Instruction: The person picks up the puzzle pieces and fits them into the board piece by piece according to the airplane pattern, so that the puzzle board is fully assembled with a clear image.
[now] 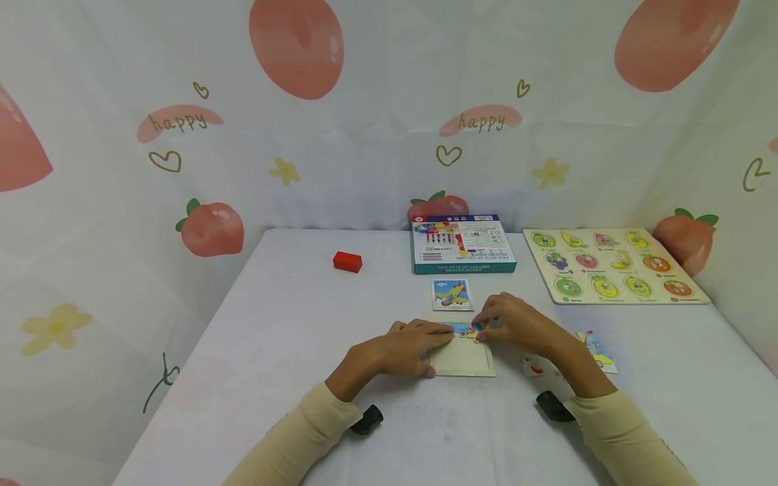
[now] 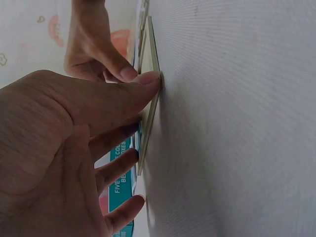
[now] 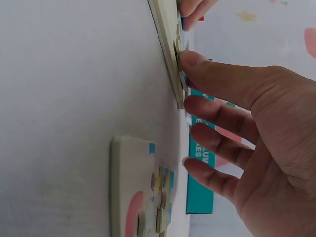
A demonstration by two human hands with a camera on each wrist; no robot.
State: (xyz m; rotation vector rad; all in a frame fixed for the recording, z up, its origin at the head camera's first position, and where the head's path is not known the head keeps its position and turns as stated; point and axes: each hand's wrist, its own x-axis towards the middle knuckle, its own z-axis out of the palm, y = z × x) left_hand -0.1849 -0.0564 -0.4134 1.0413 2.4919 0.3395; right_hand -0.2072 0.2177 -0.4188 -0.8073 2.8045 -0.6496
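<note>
A shallow wooden puzzle board (image 1: 463, 361) lies on the table, its far edge lined with blue, red and yellow jigsaw pieces (image 1: 462, 328). My left hand (image 1: 406, 346) holds the board's left side. Its thumb (image 2: 148, 80) presses on the near part of the edge while the fingers reach over the placed pieces. At the far right corner, my right hand (image 1: 516, 325) pinches a small puzzle piece (image 1: 476, 329) between thumb and index finger, right at the board. In the right wrist view, its other fingers (image 3: 217, 138) are spread apart. A picture card (image 1: 452, 294) showing a yellow airplane lies beyond the board.
Several loose puzzle pieces (image 1: 602, 354) lie to the right, partly hidden by my right forearm. Behind stand a teal-edged box (image 1: 464, 246) and a fruit peg board (image 1: 614, 266). A red block (image 1: 348, 262) sits at the back left. A printed curtain hangs behind the table.
</note>
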